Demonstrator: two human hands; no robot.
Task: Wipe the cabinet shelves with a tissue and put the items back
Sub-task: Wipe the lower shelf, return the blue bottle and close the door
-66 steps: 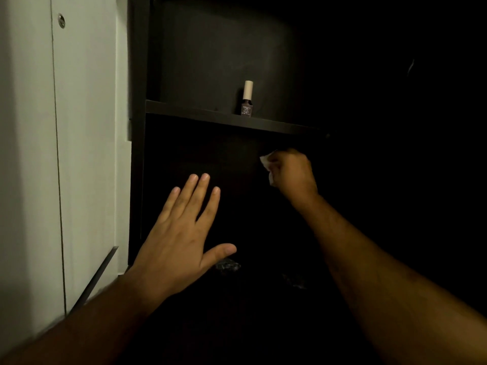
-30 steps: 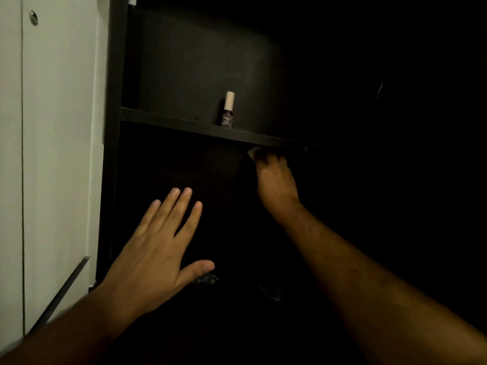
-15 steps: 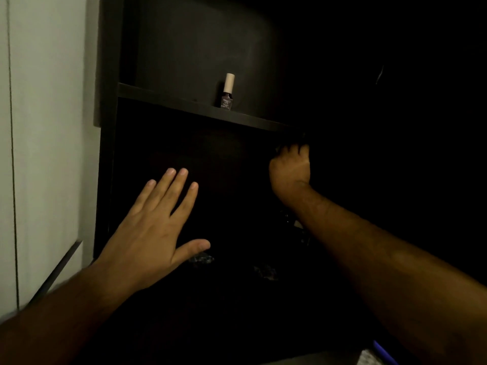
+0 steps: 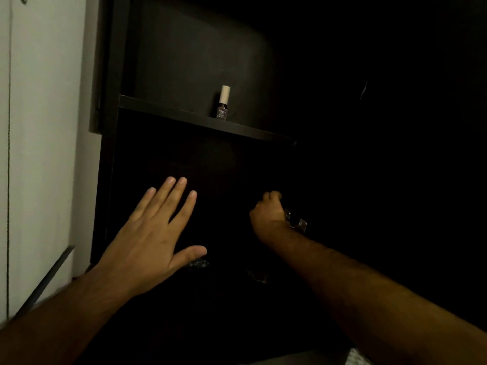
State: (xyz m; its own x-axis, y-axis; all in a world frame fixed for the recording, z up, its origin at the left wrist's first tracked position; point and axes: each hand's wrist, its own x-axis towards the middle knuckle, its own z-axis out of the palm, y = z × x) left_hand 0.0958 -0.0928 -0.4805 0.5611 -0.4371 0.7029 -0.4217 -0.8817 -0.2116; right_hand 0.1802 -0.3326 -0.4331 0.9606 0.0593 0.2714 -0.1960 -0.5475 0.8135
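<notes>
The dark cabinet has one shelf (image 4: 184, 118), and a small nail polish bottle (image 4: 222, 106) with a cream cap stands upright on it. My left hand (image 4: 152, 238) is held flat with fingers spread in front of the lower compartment, holding nothing. My right hand (image 4: 267, 217) is low inside that compartment with its fingers curled into a fist. The tissue it held earlier is hidden inside the fist. A small glinting item (image 4: 297, 223) lies right beside that hand; whether they touch is too dark to tell.
Two more glinting items (image 4: 197, 264) (image 4: 259, 279) lie on the dark floor of the lower compartment. A white door panel (image 4: 44, 127) stands to the left, with a dark slanted bar (image 4: 44, 283) at its foot. The cabinet's right side is lost in darkness.
My right hand has dropped from under the shelf's front edge to the bottom of the lower compartment, beside the glinting item. The tissue has gone from sight. My left hand stays spread.
</notes>
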